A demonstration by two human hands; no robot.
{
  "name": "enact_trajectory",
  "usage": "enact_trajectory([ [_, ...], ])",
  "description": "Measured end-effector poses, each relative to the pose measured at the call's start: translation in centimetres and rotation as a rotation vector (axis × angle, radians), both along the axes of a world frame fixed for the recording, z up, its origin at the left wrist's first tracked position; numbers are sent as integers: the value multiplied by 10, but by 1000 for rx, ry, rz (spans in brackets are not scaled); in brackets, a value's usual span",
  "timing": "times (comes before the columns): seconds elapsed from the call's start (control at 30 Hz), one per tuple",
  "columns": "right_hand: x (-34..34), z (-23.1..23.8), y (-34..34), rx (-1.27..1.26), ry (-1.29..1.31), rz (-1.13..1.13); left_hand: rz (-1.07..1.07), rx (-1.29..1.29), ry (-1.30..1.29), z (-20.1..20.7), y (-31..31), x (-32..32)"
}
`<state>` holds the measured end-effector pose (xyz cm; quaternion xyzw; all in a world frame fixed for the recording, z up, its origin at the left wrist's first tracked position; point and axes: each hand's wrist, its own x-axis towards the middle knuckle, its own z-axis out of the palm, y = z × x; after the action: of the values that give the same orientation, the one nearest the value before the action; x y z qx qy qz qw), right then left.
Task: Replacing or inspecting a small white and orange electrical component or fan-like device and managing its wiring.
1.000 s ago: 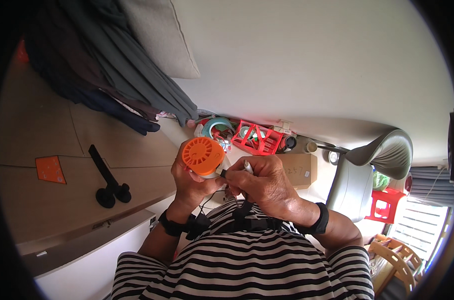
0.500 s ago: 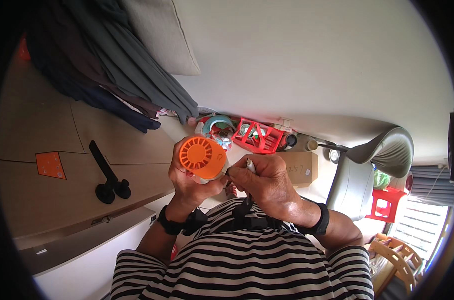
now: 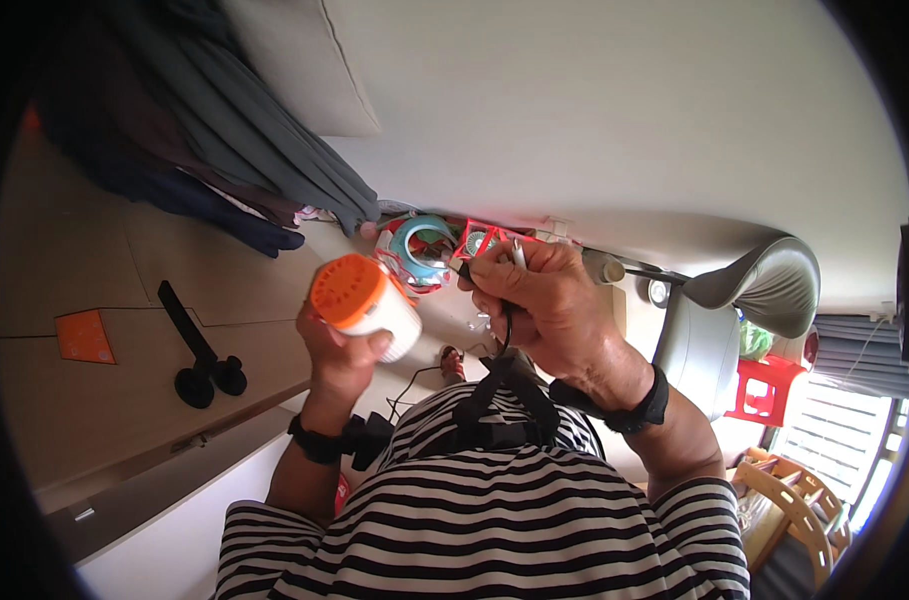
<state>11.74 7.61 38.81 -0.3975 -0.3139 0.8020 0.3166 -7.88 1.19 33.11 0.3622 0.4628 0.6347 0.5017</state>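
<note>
Left hand wrapped around a tilted orange-and-white cylinder, which was held up in the air, right hand pinched a small black plug apart from it, white stick-like thing jutted from that grip.

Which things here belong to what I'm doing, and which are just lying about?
In use:
- orange-and-white device, in the left hand
- black plug and white stick, in the right hand

Apparently just around:
- black stand
- orange card
- dark cloth
- cushion
</note>
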Motion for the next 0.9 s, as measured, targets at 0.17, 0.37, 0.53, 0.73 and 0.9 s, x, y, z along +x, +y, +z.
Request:
enact_trajectory([
  [0.17,8,15,10,45,23,-3,-32,22,-120,9,7,-7],
  [0.37,8,8,17,120,-28,-86,-62,32,-106,0,2,-11],
  [0.53,16,3,24,173,-100,-115,-68,8,-118,-6,0,-10],
  [0.73,30,-8,32,175,-160,-218,-109,-7,-142,-15,3,-8],
  [0.9,50,-40,37,126,-200,-315,-214,-59,-310,-33,9,-2],
])
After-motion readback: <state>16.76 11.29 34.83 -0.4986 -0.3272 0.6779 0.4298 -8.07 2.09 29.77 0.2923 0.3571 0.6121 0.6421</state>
